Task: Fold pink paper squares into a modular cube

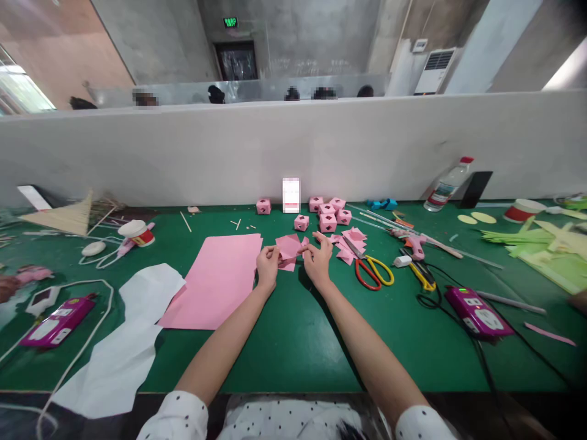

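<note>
A small piece of pink paper (288, 245) is held by its left edge in my left hand (268, 267), whose fingers are pinched together. My right hand (317, 260) is at the other side, its thumb and forefinger closed near a small pink scrap (304, 242); whether it grips the scrap is hard to make out. Large pink sheets (211, 281) lie to the left. Right of my hands are a pile of cut pink pieces (351, 245) and scissors (373, 272) with red and yellow handles. Several folded pink paper cubes (327, 222) stand behind.
A lit phone (291, 195) leans on the white partition (257, 153). Purple power strips (479, 313) with cables lie at both sides. Right are a pink glue gun (416, 245), a yellow cutter (424, 278) and a bottle (447, 186). White paper (123, 342) overhangs the front edge at left.
</note>
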Demonstrator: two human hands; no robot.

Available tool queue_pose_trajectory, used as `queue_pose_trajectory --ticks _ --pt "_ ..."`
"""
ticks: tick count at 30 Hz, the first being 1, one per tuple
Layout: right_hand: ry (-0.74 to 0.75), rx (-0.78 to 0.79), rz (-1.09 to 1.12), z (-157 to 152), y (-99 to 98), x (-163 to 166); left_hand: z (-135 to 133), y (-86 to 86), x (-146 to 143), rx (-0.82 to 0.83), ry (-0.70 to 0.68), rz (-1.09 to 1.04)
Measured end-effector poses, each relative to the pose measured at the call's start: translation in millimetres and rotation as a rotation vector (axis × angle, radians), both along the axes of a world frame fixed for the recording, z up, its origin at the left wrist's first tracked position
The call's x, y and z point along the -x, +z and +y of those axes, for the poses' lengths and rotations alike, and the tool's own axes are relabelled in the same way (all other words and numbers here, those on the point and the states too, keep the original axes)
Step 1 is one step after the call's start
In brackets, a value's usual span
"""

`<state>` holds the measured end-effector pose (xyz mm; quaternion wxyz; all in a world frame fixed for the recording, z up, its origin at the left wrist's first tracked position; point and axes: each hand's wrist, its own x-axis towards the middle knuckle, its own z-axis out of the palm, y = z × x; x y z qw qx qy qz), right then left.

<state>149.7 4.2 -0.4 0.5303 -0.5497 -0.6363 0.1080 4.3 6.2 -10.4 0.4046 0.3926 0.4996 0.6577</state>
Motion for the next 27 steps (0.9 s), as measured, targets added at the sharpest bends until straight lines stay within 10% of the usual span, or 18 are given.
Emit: queue_pose_trajectory --ticks 9,27 --pt "0.231 0.012 -0.112 -5 0.2 8 0 1.2 0 -0.007 -0.024 -0.062" --pt "0.173 0.02 -0.086 -2 -3.2 8 -4 4.5 -1 0.011 -0.079 0.022"
